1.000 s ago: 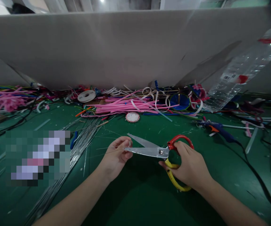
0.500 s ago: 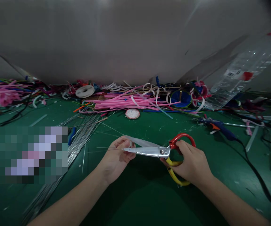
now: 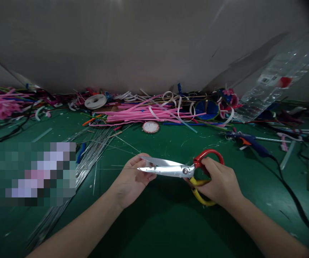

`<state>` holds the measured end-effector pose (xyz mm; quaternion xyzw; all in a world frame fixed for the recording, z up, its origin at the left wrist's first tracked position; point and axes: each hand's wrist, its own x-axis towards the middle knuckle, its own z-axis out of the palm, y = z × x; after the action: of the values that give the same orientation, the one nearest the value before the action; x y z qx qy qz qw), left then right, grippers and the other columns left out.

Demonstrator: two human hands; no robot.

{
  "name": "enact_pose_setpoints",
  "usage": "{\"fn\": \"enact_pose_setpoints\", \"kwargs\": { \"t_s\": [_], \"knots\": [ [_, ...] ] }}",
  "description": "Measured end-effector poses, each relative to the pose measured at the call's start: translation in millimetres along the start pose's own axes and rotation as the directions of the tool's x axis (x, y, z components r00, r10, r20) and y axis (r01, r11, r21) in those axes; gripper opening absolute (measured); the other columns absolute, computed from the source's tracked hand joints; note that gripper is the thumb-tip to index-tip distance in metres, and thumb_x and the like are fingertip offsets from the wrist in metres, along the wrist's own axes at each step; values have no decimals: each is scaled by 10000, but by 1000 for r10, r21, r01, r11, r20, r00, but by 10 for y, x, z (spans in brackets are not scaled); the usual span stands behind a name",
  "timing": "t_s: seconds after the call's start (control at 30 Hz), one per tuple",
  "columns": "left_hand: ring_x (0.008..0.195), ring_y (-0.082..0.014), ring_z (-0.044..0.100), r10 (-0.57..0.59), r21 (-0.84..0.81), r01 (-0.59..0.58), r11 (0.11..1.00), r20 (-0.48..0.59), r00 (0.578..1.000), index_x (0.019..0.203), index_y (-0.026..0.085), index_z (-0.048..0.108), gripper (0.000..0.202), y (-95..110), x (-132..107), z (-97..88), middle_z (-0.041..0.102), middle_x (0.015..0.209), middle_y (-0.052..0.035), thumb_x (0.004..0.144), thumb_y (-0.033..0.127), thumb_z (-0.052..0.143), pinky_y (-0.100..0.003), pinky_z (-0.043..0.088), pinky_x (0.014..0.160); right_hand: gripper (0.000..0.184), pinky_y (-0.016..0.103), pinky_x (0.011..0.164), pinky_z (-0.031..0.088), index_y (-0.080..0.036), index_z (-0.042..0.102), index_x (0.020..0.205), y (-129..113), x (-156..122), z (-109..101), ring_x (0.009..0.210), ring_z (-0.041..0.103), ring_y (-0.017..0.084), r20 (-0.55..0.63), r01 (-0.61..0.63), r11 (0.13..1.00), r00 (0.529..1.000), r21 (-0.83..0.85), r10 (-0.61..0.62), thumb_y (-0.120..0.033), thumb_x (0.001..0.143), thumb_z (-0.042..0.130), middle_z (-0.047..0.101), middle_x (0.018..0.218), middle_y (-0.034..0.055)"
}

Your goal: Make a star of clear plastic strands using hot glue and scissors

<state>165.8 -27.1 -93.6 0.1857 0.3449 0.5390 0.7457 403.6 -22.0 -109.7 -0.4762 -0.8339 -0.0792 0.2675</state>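
Observation:
My right hand (image 3: 219, 182) grips a pair of scissors (image 3: 170, 170) by the red and yellow handles. Their blades point left, slightly parted, and the tips lie across the fingers of my left hand (image 3: 134, 177). Pinched in that left hand are a few thin wires (image 3: 126, 142), which stick out to the left and up toward the back. The blades partly hide my left fingertips and the wire ends. On the green table left of this hand lies a bundle of thin metal wires (image 3: 90, 161).
Pink sticks (image 3: 143, 114), a white spool (image 3: 95, 101) and a small round white lid (image 3: 150, 127) lie along the back. At right are a blue glue gun (image 3: 251, 142) with a black cord and a slanted clear plastic bottle (image 3: 272, 84). A blurred patch covers the left.
The scissor blades have closed slightly, while both hands stay in nearly the same place. The wires in my left hand have shifted a little. The view has moved slightly.

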Motion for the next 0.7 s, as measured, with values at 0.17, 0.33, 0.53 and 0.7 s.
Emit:
{"fn": "enact_pose_setpoints", "kwargs": {
  "t_s": [0.17,0.33,0.53,0.7],
  "knots": [
    [561,-83,507,-4,-31,6,1000,52,999,630,181,602,164,2,-5,0,553,615,16,586,211,757,-193,428,532,258,230,463,363,-159,504,802,-1,2,-3,569,560,132,-20,12,1000,1000,-16,-12,-373,678,576,602,659,30],
    [554,-77,506,-11,-36,14,999,87,996,631,164,587,137,13,-26,12,546,603,28,637,179,723,-189,429,538,249,214,447,351,-162,498,776,-1,8,9,531,550,113,-85,39,999,996,-39,-42,-340,638,604,580,612,-6],
    [575,-88,528,-9,-61,12,998,49,999,631,165,600,143,13,-21,28,574,631,19,596,113,728,-189,433,536,254,210,438,351,-159,506,779,0,8,9,499,532,101,-95,53,998,994,-45,-57,-341,633,608,570,594,-15],
    [558,-82,509,2,-63,3,998,79,997,647,164,606,120,11,-15,25,547,603,25,619,130,718,-192,432,537,243,212,423,339,-151,524,753,-7,10,-6,485,528,99,-89,58,997,994,-55,-63,-368,669,595,570,580,-9]
  ]
}}
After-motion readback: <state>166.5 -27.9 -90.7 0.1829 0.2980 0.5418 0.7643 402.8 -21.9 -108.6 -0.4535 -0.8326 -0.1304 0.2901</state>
